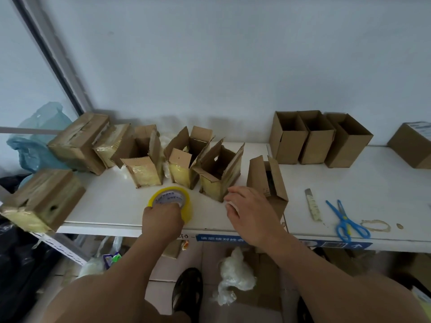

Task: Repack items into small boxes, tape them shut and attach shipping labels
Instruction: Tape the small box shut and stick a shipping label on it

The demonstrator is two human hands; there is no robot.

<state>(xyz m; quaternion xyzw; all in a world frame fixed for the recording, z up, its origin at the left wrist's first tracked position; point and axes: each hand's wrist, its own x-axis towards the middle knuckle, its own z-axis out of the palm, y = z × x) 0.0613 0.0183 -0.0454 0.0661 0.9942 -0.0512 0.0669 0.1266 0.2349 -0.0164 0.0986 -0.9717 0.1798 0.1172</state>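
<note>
While the head view looks down on a white table [349, 183], the left hand [162, 219] grips a yellow tape roll [171, 200] at the near edge, fingers curled over its near rim. Just to its right, the right hand [248, 212] hovers with fingers loosely bent; something pale shows at the fingertips, possibly a tape end, but I cannot tell whether it is pinched.

Beyond the hands stand three opened, tape-wrapped boxes [179, 159] in a row, flaps up, and to their right, touching the right hand's far side, a plain small box [268, 180] with open flaps. Two taped boxes [93, 145] lean at the far left, and another taped box [42, 201] overhangs the near left corner. Three empty small boxes [319, 138] wait at the far right, well apart from the hands. A utility knife [311, 205] and blue scissors [345, 220] lie to the right.

Risks, as I judge them: the roll sits close to the table edge, so a careless pull could drag it off. Tape drawn out loosely may fold on itself, and the overhanging box could fall if bumped.
</note>
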